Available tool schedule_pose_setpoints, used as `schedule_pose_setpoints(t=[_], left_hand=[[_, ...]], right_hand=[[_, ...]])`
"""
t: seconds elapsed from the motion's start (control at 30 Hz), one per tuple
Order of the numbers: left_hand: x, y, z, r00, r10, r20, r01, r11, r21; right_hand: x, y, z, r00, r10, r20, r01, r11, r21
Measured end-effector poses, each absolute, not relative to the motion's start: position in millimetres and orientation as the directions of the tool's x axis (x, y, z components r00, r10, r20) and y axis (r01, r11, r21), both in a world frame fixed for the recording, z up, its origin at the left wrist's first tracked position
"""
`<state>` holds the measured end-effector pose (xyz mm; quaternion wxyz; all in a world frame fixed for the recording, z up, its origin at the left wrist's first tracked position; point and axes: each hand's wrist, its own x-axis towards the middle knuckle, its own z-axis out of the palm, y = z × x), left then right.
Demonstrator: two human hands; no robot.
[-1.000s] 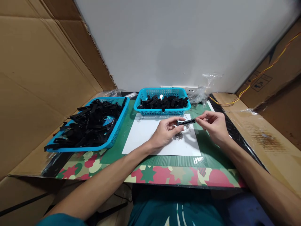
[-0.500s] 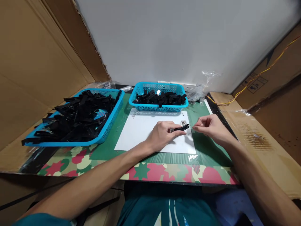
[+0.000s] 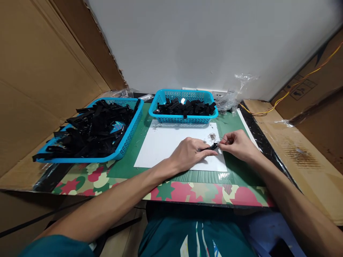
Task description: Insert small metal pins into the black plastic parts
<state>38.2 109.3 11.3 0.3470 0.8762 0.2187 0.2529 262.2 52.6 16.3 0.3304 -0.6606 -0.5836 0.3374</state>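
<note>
My left hand (image 3: 190,153) grips a small black part (image 3: 213,146) between thumb and fingers, low above a white sheet (image 3: 155,153). The far end of this part points toward my right hand (image 3: 235,144). With thumb and forefinger pinched together, my right hand holds a thin needle-like piece (image 3: 223,139), and its fingertips meet the end of the black part. Just beyond the hands, a small heap of tiny metal pieces (image 3: 212,136) lies on the sheet; their exact kind is too small to make out.
A large blue basket (image 3: 128,137) heaped with black strips is on the left. Behind the sheet stands a smaller blue basket (image 3: 184,118) of black parts. Clear plastic bags (image 3: 227,102) lie at the back right. Cardboard (image 3: 300,150) borders the green mat (image 3: 238,175).
My right hand has come in to the end of the black part, and the thin piece now shows in its pinch. The view has shifted slightly.
</note>
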Motion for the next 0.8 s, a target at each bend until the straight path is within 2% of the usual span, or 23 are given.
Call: schedule_pose_setpoints(t=[0.37,0.63,0.7,0.8], left_hand=[[38.4,109.8,9.4,0.778,0.568,0.269,0.192,-0.622,0.759],[38.5,109.1,9.2,0.761,0.591,0.267,0.188,-0.596,0.781],[38.6,109.0,9.5,0.76,0.59,0.272,0.178,-0.592,0.786],[38.7,108.9,9.4,0.76,0.589,0.274,0.173,-0.59,0.789]], right_hand=[[256.8,49.1,14.0,0.078,0.996,0.034,0.629,-0.023,-0.777],[279.1,48.0,22.3,-0.077,0.995,-0.063,0.684,0.007,-0.73],[282.2,47.9,24.4,-0.073,0.997,0.006,0.697,0.056,-0.715],[282.0,48.0,25.9,-0.036,0.978,0.206,0.695,0.172,-0.698]])
